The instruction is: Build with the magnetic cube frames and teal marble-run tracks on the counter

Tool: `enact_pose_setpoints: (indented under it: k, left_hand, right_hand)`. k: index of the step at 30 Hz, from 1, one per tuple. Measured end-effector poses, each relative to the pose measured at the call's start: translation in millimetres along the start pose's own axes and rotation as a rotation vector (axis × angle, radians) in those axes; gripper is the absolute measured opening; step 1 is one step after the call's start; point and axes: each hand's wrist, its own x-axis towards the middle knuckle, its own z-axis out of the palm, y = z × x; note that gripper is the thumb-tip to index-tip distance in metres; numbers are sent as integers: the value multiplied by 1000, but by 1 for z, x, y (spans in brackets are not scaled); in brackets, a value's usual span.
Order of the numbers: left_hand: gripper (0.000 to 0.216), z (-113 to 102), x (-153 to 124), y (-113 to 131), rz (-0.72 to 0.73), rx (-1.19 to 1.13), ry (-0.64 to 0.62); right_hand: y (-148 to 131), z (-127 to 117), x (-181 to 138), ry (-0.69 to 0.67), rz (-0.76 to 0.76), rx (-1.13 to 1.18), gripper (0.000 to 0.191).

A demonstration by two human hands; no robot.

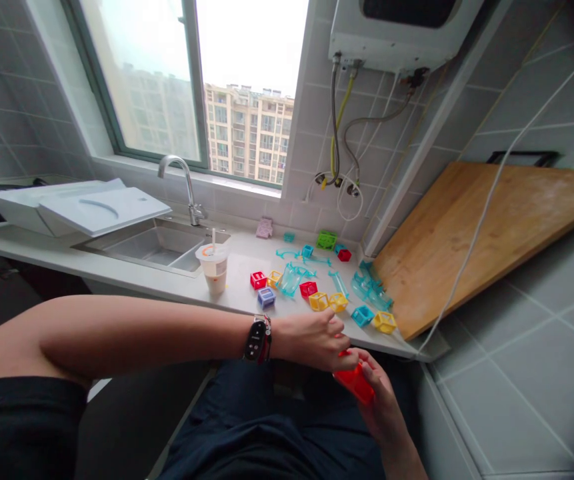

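Note:
Just off the counter's front edge, a bright red plastic toy piece [359,385] is held between both hands over my lap. My right hand [381,393] is closed round it from the right and below. From the left, my left hand [314,339] reaches across with curled fingers gripping its upper end; the fingers partly cover it. Closest to them on the counter are two yellow cube frames [319,302], a blue cube frame [363,316] and another yellow cube frame [385,323]. A red cube frame [309,289] sits behind these.
Translucent teal track pieces [289,280] lie spread on the white counter [239,257]. A lidded drink cup [215,270] with a straw stands beside the sink [141,247]. White boxes [104,207] rest at its left. A wooden board [487,233] leans at right, with a white cable before it.

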Motion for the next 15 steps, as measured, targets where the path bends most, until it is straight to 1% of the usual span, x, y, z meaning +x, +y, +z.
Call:
enact_pose_setpoints:
  k: [5, 15]
  left_hand:
    - [11, -1, 0, 2, -6, 10, -1]
    - [11, 0, -1, 3, -11, 36, -14]
  right_hand:
    - [-2, -3, 0, 1, 13, -7, 45]
    - [-3, 2, -2, 13, 7, -16, 44]
